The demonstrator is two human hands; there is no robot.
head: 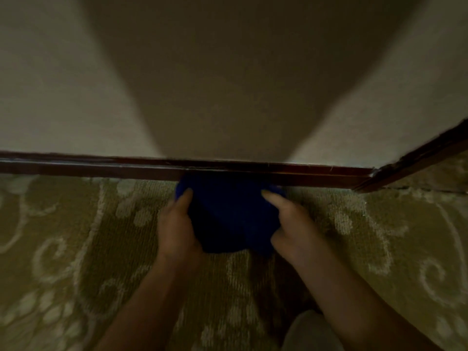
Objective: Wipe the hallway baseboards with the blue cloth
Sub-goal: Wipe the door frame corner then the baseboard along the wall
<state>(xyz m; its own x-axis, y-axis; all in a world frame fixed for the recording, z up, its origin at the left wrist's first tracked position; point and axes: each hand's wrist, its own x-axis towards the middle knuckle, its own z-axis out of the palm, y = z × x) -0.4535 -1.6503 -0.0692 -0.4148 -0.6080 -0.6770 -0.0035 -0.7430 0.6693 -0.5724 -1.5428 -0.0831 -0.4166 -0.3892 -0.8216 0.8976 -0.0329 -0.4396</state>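
Observation:
A dark blue cloth (229, 211) is bunched on the carpet with its far edge touching the dark brown baseboard (88, 167) that runs along the foot of the wall. My left hand (177, 224) grips the cloth's left side, thumb on top. My right hand (293, 224) grips its right side, with one finger stretched over the cloth. Both forearms reach in from the bottom of the view. The picture is dim and slightly blurred.
A pale textured wall (63, 97) rises above the baseboard, with my shadow across its middle. At the right the baseboard turns an outside corner (374, 173) and runs off to the far right. An olive carpet with pale swirls (76, 249) covers the floor. A pale knee (309, 333) shows at the bottom.

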